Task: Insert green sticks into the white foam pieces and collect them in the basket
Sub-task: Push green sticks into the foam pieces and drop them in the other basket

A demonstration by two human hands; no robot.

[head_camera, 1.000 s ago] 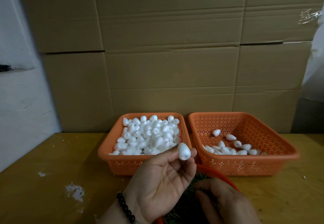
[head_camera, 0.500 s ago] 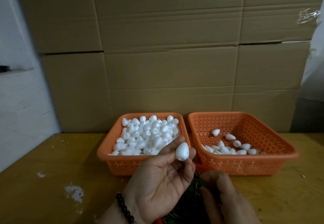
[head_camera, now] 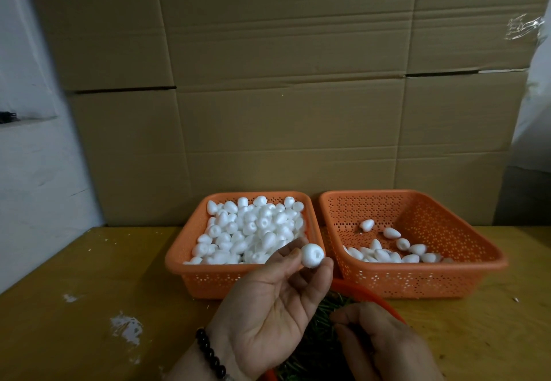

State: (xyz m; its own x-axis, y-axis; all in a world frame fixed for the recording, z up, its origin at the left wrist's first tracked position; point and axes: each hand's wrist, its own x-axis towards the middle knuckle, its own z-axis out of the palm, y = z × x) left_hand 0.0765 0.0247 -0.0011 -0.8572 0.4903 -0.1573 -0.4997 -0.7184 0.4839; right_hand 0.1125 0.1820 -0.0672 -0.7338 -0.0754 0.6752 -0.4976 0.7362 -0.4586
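Pinching foam piece (head_camera: 312,256), left hand (head_camera: 268,318).

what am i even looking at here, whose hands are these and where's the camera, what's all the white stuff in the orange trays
No machine here: these are a person's two bare hands, filmed by a camera worn on their head, looking forward and down. The left hand pinches one white foam piece at its fingertips. The right hand reaches down over a pile of green sticks in a red-rimmed container; whether it holds one cannot be told. On the yellow table stand two orange baskets: the left basket is heaped with foam pieces, the right basket holds only a few. Cardboard boxes stand behind.
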